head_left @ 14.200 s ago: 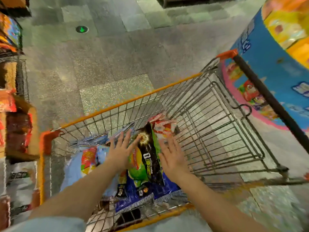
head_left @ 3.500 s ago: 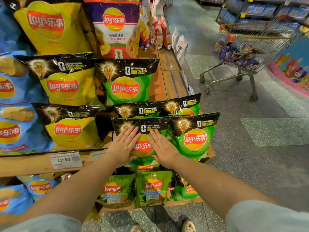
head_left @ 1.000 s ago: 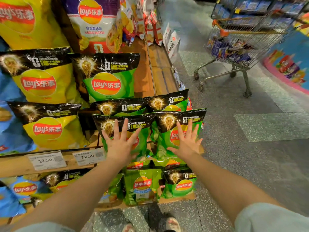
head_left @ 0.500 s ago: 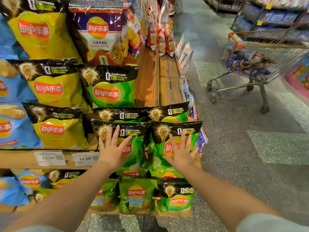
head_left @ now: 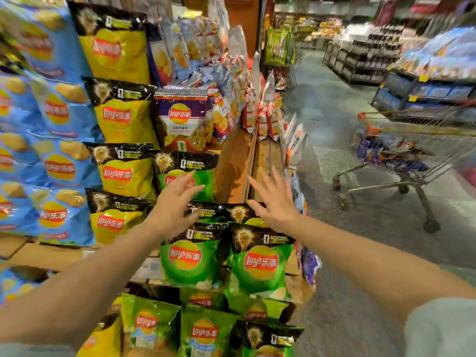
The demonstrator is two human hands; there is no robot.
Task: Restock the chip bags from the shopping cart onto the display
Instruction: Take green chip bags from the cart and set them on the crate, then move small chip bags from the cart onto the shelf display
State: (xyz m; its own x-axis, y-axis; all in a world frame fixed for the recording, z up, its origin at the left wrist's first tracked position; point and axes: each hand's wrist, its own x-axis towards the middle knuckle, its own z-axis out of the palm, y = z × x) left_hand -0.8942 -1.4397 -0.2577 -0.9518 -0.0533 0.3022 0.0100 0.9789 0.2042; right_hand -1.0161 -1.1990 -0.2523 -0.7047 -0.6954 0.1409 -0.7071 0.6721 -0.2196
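both hands are raised in front of the chip display [head_left: 233, 161] with nothing in them. the left hand [head_left: 173, 202] has its fingers spread and relaxed, fingertips over the lower part of a green bag [head_left: 189, 176] on the upper tier; whether it touches the bag cannot be told through the blur. the right hand [head_left: 274, 199] is also spread wide, palm toward the shelf, hovering in front of the bare wooden shelf edge, just above the black tops of the green bags below

two green chip bags [head_left: 260, 261] with black top bands stand side by side at the front of the middle tier, just under both wrists, and the tops of two more [head_left: 231, 212] show behind them. further green bags [head_left: 206, 331] fill the bottom tier. to the left stand columns of yellow bags [head_left: 119, 117] and blue bags [head_left: 58, 163], and a purple-and-white bag [head_left: 180, 119] sits above the upper green one

the shopping cart [head_left: 407, 150] stands well apart on the right in the aisle, on the grey floor [head_left: 360, 253], with blue and purple bags lying in its wire basket. more store shelving [head_left: 360, 57] runs behind it, blurred
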